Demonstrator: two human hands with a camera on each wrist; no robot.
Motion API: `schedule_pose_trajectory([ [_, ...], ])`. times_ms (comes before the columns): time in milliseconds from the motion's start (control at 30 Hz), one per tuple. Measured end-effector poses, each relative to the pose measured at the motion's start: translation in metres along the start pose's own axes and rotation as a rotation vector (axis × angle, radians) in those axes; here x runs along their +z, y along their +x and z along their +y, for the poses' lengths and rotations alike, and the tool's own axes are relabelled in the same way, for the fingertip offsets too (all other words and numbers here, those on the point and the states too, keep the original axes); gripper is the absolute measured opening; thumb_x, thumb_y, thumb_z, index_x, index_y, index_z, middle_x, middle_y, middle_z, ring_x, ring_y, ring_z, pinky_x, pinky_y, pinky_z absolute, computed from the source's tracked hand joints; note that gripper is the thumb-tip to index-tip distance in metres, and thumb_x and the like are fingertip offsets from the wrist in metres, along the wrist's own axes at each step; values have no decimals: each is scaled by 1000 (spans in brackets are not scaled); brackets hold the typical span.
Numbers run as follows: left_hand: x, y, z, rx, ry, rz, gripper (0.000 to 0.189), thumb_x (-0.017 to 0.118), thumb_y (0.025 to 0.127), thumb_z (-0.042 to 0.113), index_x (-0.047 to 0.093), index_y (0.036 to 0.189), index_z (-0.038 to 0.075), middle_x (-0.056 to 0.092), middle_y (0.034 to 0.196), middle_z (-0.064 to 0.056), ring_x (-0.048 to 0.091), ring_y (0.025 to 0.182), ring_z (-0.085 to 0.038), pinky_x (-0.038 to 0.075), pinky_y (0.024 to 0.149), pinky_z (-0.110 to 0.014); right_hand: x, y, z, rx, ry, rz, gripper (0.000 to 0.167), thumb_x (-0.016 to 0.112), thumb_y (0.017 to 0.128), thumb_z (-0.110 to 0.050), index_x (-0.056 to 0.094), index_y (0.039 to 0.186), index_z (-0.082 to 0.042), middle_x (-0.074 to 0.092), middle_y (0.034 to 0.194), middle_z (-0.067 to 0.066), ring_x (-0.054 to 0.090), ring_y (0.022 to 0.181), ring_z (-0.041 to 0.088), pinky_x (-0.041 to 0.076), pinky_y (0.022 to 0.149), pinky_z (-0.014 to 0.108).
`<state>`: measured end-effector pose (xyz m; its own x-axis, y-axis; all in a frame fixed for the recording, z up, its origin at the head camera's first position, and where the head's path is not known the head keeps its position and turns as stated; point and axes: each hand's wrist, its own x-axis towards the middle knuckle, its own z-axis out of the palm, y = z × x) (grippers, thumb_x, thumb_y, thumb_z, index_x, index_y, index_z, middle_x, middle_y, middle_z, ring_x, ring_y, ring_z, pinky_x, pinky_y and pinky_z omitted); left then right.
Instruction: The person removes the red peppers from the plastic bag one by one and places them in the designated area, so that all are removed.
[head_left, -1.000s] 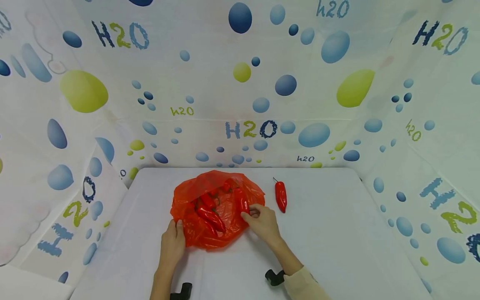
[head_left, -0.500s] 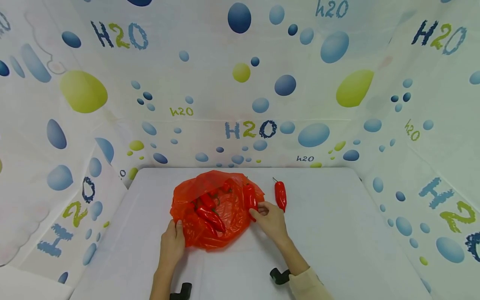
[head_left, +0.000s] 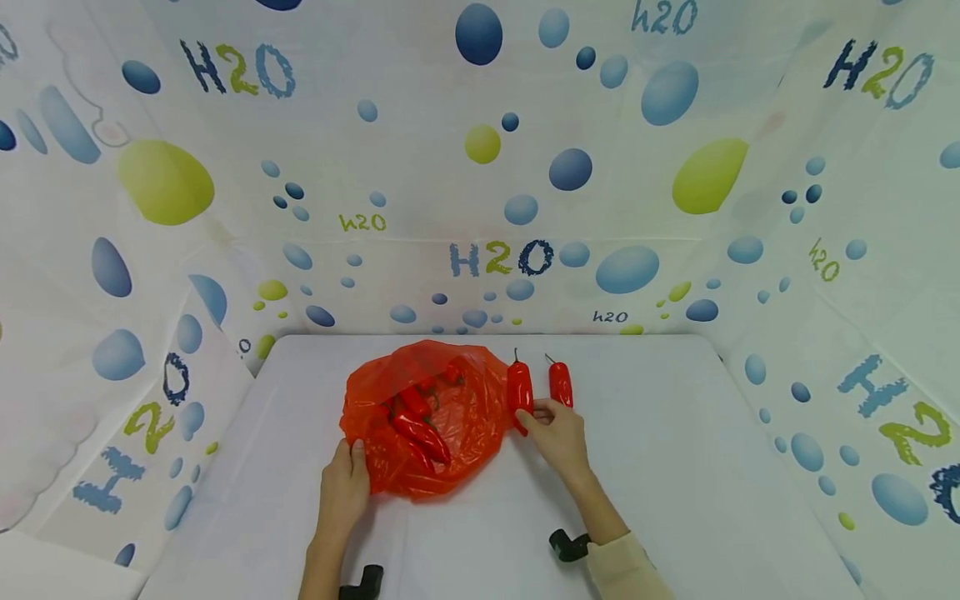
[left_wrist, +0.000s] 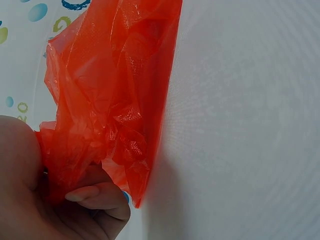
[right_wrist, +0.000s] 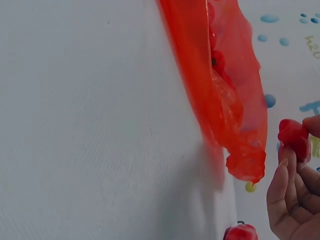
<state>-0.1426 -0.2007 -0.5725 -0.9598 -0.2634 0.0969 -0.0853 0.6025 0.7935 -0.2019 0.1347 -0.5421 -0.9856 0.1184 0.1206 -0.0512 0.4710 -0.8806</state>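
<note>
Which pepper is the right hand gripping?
The pepper between the bag and the lone table pepper, head view; the right hand pinches only it.

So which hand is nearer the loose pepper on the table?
Right. In the head view, the right hand partly hides the loose pepper; the left hand is farther left, gripping the red bag.

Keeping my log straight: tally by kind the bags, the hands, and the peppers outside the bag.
Red bag: 1
Hands: 2, left hand and right hand
Peppers outside: 2, held pepper and table pepper
Total: 5
</note>
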Motion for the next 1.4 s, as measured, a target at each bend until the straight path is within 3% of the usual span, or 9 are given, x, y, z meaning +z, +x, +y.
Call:
schedule_pose_trajectory([
  [333,-1,0,1,-2,11,-6,31,37,114,27,50,104,0,47,74,-9,49,70,-23,41,60,-31,-8,4,15,13,-53,41,28,79,93,-23,76,111,-2,75,91,7,70,83,21,60,69,33],
  [667,-2,-2,4,-17,8,-27,33,35,115,28,50,107,0,48,76,-8,49,71,-22,42,61,-30,-14,7,26,56,-48,56,30,77,93,-24,76,109,2,74,90,11,70,77,22,58,60,32],
  [1133,-1,-2,4,-16,6,-25,33,35,115,28,51,109,0,50,76,-9,50,72,-23,43,61,-31,-18,12,36,116,-104,80,30,79,92,-23,75,107,3,73,88,11,68,80,25,58,64,33],
  [1400,0,-2,3,-14,6,-25,33,36,115,28,52,111,0,50,77,-9,51,73,-24,44,63,-32,-20,15,44,104,-137,112,29,81,90,-21,75,105,3,73,84,10,68,76,22,54,62,31],
])
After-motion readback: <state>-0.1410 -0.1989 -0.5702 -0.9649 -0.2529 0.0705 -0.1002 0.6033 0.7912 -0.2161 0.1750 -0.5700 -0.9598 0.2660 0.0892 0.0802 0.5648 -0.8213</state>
